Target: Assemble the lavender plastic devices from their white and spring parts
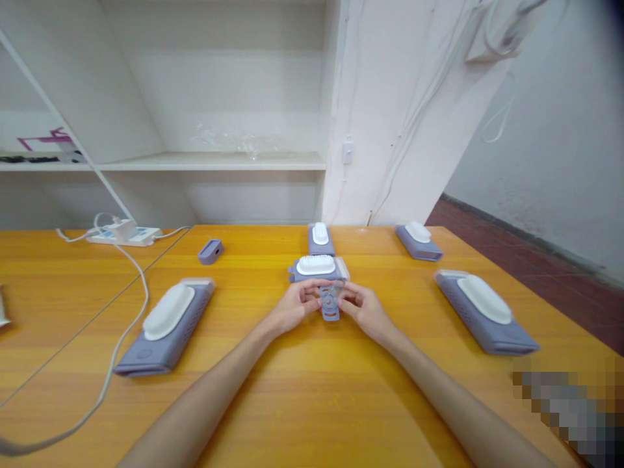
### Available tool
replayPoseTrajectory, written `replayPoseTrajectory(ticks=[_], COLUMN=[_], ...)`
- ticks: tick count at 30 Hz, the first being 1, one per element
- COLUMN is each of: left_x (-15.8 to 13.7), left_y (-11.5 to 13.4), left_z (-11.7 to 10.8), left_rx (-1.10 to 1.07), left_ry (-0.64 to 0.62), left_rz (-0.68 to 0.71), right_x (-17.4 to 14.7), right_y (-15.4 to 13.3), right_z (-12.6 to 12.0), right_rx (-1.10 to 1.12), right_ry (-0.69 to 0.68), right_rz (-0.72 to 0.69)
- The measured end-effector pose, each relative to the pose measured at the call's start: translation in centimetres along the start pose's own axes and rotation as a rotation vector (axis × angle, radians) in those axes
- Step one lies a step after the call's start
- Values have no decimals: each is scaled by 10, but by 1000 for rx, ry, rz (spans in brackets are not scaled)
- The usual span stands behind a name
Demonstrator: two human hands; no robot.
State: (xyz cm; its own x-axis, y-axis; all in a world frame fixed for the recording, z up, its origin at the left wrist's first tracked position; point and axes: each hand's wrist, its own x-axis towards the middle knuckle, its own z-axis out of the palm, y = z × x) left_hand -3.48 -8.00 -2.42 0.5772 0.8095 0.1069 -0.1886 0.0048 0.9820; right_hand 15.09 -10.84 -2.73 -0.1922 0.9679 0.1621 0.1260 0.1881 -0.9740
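Between my two hands is a small grey-blue plastic plate (pixel 330 303) with slots and a round pattern in its middle. My left hand (pixel 295 305) pinches its left edge between thumb and fingers. On the opposite edge, my right hand (pixel 364 309) grips it the same way. Just beyond my fingers lies a grey-blue case with a white bristled brush head (pixel 316 264) on top and a clear end piece. Behind that one stands another such case with a white brush (pixel 320 234).
More grey cases with white brushes lie at left (pixel 168 325), right (pixel 485 312) and back right (pixel 419 241). A small grey oval holder (pixel 210 251) sits at back left. A power strip (pixel 124 233) and its white cable (pixel 139 273) cross the left side. Shelves (pixel 214 160) rise behind the table.
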Motion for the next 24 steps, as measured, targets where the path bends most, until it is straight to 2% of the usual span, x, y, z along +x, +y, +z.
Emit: replayPoseTrajectory(ticks=[3,5,10,13,15,18,21,24], left_x=[0,0,0,1,0,-2,-4,-3], left_y=[4,6,4,1,2,7,11,10], left_z=[2,2,-1,-3,-1,2,4,4], left_rx=[-31,-54,-85,-86,-68,-10,40,51], left_ry=[63,94,161,185,196,176,165,176], left_rz=[-12,-19,0,11,8,-4,-6,-15], right_x=[-3,-5,-11,-14,-16,-18,-18,-18], right_y=[-1,-1,0,-5,-10,-14,-11,-6], right_z=[2,4,6,5,5,6,5,0], right_rx=[-60,-164,-526,-789,-994,-1228,-1316,-1314], right_ry=[10,82,482,637,627,491,496,514], right_rz=[-66,-147,-388,-570,-658,-678,-683,-744])
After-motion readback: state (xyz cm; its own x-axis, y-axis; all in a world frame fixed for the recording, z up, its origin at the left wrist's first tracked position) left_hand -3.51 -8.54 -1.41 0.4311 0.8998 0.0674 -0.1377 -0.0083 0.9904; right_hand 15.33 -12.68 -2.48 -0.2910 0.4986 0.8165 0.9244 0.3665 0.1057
